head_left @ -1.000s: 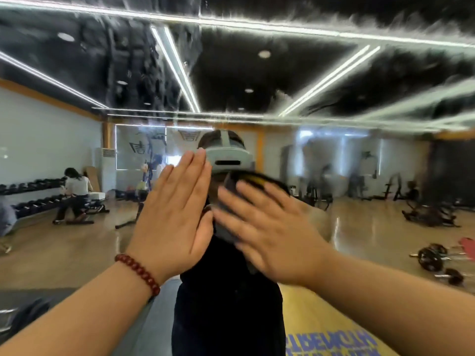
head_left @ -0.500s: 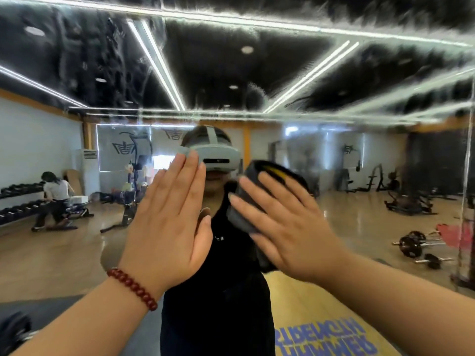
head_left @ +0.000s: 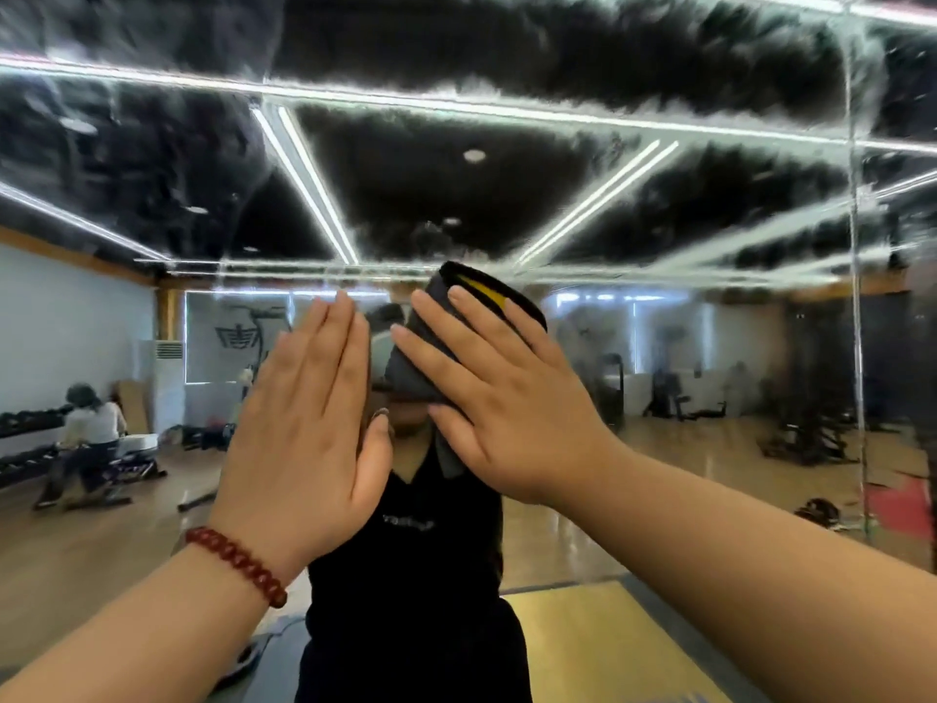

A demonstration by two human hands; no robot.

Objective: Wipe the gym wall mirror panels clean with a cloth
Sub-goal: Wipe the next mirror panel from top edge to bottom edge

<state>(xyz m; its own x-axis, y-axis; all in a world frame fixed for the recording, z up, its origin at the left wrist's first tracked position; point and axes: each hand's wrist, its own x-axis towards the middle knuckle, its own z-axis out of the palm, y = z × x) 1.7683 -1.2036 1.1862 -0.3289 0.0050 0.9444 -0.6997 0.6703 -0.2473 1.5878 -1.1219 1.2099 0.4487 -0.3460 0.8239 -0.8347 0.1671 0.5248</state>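
Under your flat right hand (head_left: 512, 408) the dark cloth (head_left: 441, 342) was pressed on the mirror (head_left: 659, 322), long side pointing up-right, while your left hand (head_left: 304, 428) lay open just beside it.

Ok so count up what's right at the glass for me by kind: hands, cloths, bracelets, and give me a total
Hands: 2, the left hand flat and bare, the right hand pressing the cloth with straight fingers
Cloths: 1, a dark cloth with a yellow patch, against the mirror
Bracelets: 1, a red bead bracelet on the left wrist
Total: 4
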